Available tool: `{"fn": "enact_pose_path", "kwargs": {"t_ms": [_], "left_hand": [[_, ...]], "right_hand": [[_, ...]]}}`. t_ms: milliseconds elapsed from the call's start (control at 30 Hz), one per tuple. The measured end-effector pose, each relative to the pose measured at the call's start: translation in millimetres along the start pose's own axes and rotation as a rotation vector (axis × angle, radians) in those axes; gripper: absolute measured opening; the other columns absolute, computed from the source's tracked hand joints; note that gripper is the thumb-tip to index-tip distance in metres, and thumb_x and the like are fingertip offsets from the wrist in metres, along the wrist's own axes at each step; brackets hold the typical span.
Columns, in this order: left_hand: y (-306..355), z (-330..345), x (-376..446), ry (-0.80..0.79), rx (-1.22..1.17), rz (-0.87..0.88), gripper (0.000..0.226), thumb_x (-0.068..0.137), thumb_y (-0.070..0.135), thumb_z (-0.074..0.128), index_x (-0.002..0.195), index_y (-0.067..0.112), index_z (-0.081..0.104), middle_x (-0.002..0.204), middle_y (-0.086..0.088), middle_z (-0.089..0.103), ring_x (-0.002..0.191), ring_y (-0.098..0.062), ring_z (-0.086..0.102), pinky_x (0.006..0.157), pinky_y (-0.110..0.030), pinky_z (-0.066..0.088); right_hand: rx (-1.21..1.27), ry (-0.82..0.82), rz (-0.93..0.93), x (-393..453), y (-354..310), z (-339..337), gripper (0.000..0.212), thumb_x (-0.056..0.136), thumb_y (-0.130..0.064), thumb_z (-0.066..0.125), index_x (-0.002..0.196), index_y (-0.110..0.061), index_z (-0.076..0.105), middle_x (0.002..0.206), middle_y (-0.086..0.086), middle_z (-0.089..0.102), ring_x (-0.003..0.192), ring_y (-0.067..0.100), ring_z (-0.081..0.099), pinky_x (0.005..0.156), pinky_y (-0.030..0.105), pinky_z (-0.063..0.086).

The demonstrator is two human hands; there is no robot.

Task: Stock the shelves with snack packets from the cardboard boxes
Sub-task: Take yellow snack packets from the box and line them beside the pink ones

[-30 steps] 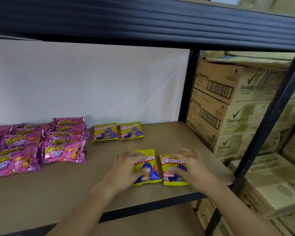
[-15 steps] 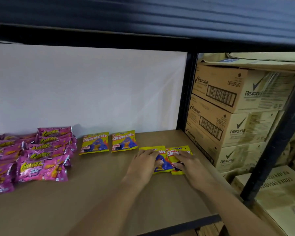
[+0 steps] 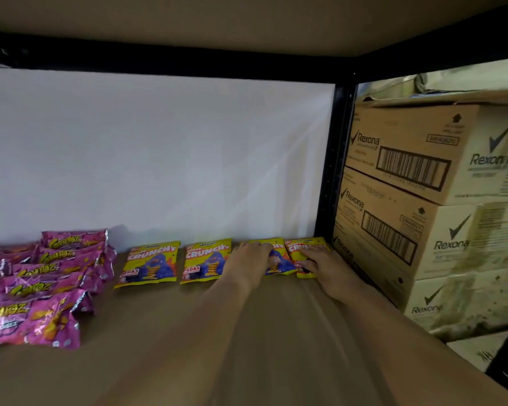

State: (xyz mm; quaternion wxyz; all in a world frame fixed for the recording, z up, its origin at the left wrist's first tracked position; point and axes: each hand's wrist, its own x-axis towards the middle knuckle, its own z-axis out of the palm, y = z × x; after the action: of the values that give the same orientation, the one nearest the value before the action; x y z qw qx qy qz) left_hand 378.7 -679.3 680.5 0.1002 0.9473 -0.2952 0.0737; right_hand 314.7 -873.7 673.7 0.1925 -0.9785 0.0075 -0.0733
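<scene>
While both my forearms stretch deep across the brown shelf board [image 3: 276, 332], my left hand [image 3: 251, 260] lies flat, fingers straight, on one yellow Crunchy packet [image 3: 277, 256], and my right hand [image 3: 323, 263] presses likewise on its neighbour [image 3: 304, 247], beside the black rear post [image 3: 332, 171]. Directly under my palms, both packets lie long axis running away from me, close to the white back wall [image 3: 159, 156]. Left of my left hand, two more Crunchy packets [image 3: 178, 260] continue the row; I judge only release remains
</scene>
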Motion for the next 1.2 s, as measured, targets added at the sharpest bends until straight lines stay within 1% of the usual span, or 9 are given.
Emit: {"fn": "enact_pose_path", "kwargs": {"t_ms": [167, 267, 400, 533, 633, 800, 967, 1100, 1200], "left_hand": [[-7, 3, 8, -0.004, -0.065, -0.010, 0.035, 0.103, 0.044, 0.045, 0.116, 0.014, 0.059, 0.108, -0.012, 0.063, 0.108, -0.032, 0.057, 0.088, -0.043, 0.049], [-8, 3, 6, -0.015, -0.079, -0.005, 0.038, 0.101, 0.048, 0.045, 0.115, 0.014, 0.059, 0.110, -0.011, 0.064, 0.110, -0.032, 0.055, 0.089, -0.042, 0.047], [-10, 7, -13, 0.064, -0.095, 0.025, 0.054, 0.098, 0.057, 0.044, 0.138, 0.021, 0.050, 0.136, -0.005, 0.054, 0.131, -0.029, 0.041, 0.108, -0.043, 0.037], [-10, 4, -55, 0.175, -0.088, 0.061, 0.059, 0.097, 0.053, 0.047, 0.148, 0.024, 0.040, 0.151, 0.000, 0.041, 0.142, -0.024, 0.029, 0.116, -0.040, 0.027], [-13, -8, -101, 0.190, -0.120, 0.081, 0.053, 0.097, 0.049, 0.051, 0.144, 0.025, 0.044, 0.140, 0.001, 0.051, 0.132, -0.022, 0.040, 0.110, -0.036, 0.032], [-33, -33, -198, 0.223, -0.231, 0.060, 0.047, 0.096, 0.046, 0.056, 0.139, 0.027, 0.051, 0.129, 0.002, 0.060, 0.122, -0.022, 0.051, 0.104, -0.033, 0.039], [-68, -63, -308, 0.249, -0.349, 0.047, 0.034, 0.093, 0.044, 0.061, 0.122, 0.026, 0.063, 0.116, 0.004, 0.066, 0.110, -0.018, 0.060, 0.098, -0.035, 0.045], [-110, -74, -408, 0.378, -0.346, 0.130, 0.025, 0.094, 0.044, 0.052, 0.105, 0.026, 0.066, 0.096, 0.010, 0.062, 0.094, -0.015, 0.057, 0.085, -0.033, 0.048], [-145, -55, -480, 0.421, -0.336, 0.204, 0.013, 0.096, 0.030, 0.059, 0.099, 0.020, 0.066, 0.091, 0.008, 0.060, 0.086, -0.014, 0.056, 0.084, -0.029, 0.046]], "right_hand": [[0.099, 0.013, 0.006, 7, 4, 4, 0.047, 0.103, -0.031, 0.049, 0.147, -0.016, 0.044, 0.157, 0.007, 0.036, 0.145, 0.022, 0.029, 0.120, 0.035, 0.019], [0.020, 0.009, 0.011, 6, 3, 3, 0.047, 0.105, -0.033, 0.042, 0.150, -0.020, 0.039, 0.159, 0.005, 0.031, 0.148, 0.022, 0.021, 0.121, 0.040, 0.008], [-0.012, 0.037, 0.010, -10, -3, -4, 0.049, 0.107, -0.032, 0.035, 0.155, -0.021, 0.027, 0.163, 0.002, 0.021, 0.152, 0.019, 0.008, 0.121, 0.040, 0.000], [-0.039, 0.080, -0.020, -45, -20, -7, 0.047, 0.105, -0.030, 0.042, 0.150, -0.018, 0.038, 0.160, 0.004, 0.029, 0.151, 0.019, 0.015, 0.119, 0.034, 0.009], [0.039, 0.124, -0.040, -80, -45, 2, 0.046, 0.103, -0.030, 0.049, 0.147, -0.021, 0.044, 0.157, 0.000, 0.035, 0.149, 0.016, 0.023, 0.117, 0.024, 0.016], [0.088, 0.136, -0.073, -148, -119, 27, 0.038, 0.101, -0.033, 0.052, 0.137, -0.020, 0.057, 0.138, -0.002, 0.059, 0.128, 0.019, 0.053, 0.106, 0.025, 0.038], [0.113, 0.214, -0.034, -221, -219, 62, 0.036, 0.101, -0.034, 0.051, 0.131, -0.015, 0.059, 0.133, 0.003, 0.059, 0.119, 0.023, 0.057, 0.100, 0.028, 0.041], [0.173, 0.267, -0.102, -281, -300, 102, 0.037, 0.101, -0.039, 0.051, 0.123, -0.013, 0.064, 0.116, 0.001, 0.060, 0.106, 0.018, 0.058, 0.091, 0.027, 0.045], [0.240, 0.287, -0.193, -319, -347, 143, 0.041, 0.099, -0.044, 0.047, 0.118, -0.014, 0.068, 0.105, -0.004, 0.060, 0.100, 0.012, 0.054, 0.089, 0.018, 0.042]]}}
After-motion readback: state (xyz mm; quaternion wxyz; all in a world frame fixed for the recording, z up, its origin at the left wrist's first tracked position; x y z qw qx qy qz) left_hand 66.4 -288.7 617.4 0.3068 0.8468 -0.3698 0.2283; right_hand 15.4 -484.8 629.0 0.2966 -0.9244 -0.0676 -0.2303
